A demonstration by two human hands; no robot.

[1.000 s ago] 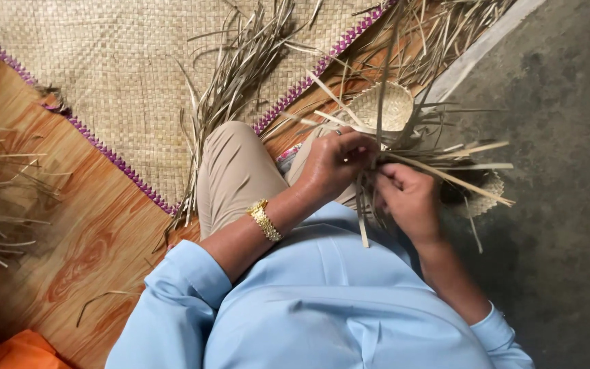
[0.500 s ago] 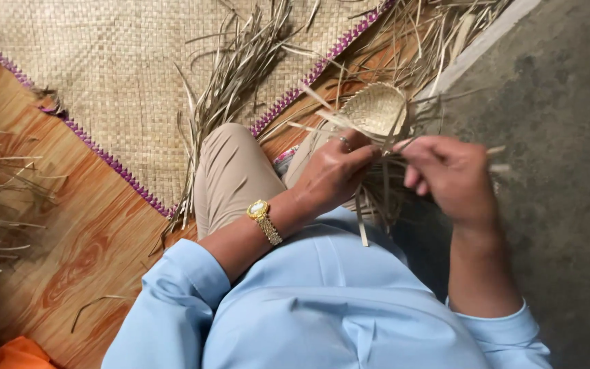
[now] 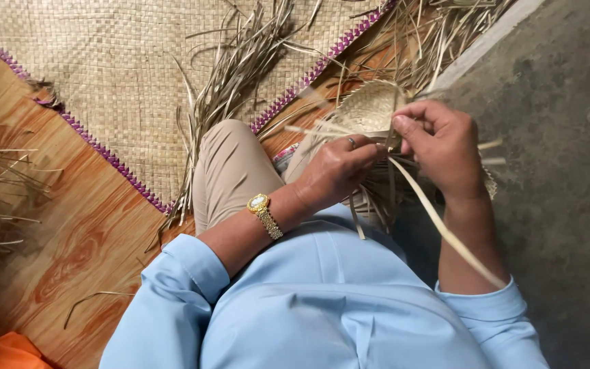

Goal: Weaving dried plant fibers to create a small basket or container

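The left hand [image 3: 339,171] is gripping the near rim of a small woven basket [image 3: 367,109], fingers curled narrow over the weave. The right hand [image 3: 438,147] is pinching a long pale strip [image 3: 445,229] at the basket's right edge, fingers closed on it; the strip is trailing down past the right wrist toward the sleeve [image 3: 486,307]. The basket is sitting between both hands, just above the knee [image 3: 230,160], its mouth tilting away; I cannot tell what is lying inside. Loose strips are sticking out around it on every side, crowding the hands. Beyond the left hand a woven mat [image 3: 104,68] with a purple edge [image 3: 97,147] is lying on wood-patterned floor [image 3: 76,253], with a bundle of dry leaves [image 3: 240,75] resting across it. To the right of the right hand, grey concrete [image 3: 568,171] is running open and bare.
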